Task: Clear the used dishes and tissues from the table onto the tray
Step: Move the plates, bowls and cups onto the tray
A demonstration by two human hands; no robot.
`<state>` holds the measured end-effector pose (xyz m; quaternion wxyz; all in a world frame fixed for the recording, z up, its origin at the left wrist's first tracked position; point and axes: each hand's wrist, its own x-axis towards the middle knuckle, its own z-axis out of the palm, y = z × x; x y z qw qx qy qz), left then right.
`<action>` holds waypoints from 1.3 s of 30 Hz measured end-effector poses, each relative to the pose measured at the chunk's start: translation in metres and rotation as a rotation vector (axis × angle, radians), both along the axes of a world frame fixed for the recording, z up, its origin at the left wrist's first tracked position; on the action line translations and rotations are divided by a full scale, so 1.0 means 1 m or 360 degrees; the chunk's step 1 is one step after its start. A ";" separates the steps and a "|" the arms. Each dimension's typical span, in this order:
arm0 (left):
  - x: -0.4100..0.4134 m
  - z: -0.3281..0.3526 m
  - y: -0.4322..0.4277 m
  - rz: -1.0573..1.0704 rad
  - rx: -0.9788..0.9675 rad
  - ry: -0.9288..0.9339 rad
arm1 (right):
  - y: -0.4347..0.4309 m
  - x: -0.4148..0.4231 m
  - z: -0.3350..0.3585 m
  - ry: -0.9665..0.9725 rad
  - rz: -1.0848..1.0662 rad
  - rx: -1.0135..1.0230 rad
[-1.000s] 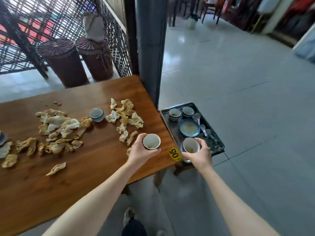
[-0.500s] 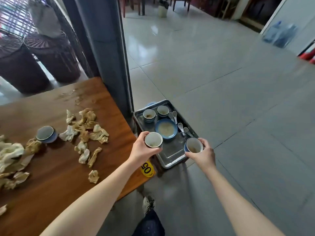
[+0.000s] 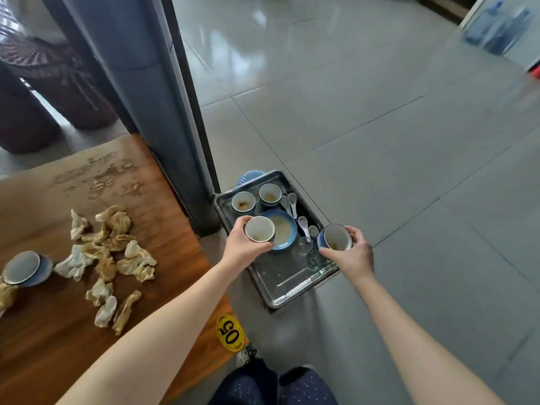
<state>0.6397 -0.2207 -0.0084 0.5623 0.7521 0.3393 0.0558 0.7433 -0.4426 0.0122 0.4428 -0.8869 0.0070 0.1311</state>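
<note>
A metal tray (image 3: 287, 290) sits low beside the wooden table (image 3: 52, 340). On it are two used cups (image 3: 243, 202), a blue bowl (image 3: 285, 232), white spoons (image 3: 293, 201) and small glasses (image 3: 305, 247). My left hand (image 3: 238, 249) grips a used cup (image 3: 259, 229) over the tray's left side. My right hand (image 3: 352, 255) grips another used cup (image 3: 336, 237) over the tray's right edge. On the table lie several crumpled stained tissues (image 3: 108, 252) and one more blue cup (image 3: 24, 268).
A dark pillar (image 3: 163, 112) stands right behind the table corner and next to the tray. Dark wicker baskets (image 3: 52, 92) stand at the back left. A yellow "05" sticker (image 3: 230, 333) marks the table corner. Grey tiled floor (image 3: 409, 171) spreads to the right.
Both hands have carried their cups from the table corner over to the tray. The view has swung right, so the tray is now nearer the middle.
</note>
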 end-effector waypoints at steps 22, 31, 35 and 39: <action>0.016 -0.139 -0.076 0.0719 -0.0309 0.0430 | 0.034 0.056 -0.159 0.0536 0.0849 -0.0294; 0.030 -0.230 -0.080 0.0730 -0.0173 0.0630 | 0.050 0.051 -0.261 0.0451 0.1041 -0.0330; 0.036 -0.264 -0.081 0.0699 -0.0140 0.0654 | 0.059 0.051 -0.295 0.0327 0.1019 -0.0366; 0.042 -0.285 -0.084 0.0643 -0.0048 0.0644 | 0.059 0.043 -0.319 0.0315 0.0959 -0.0431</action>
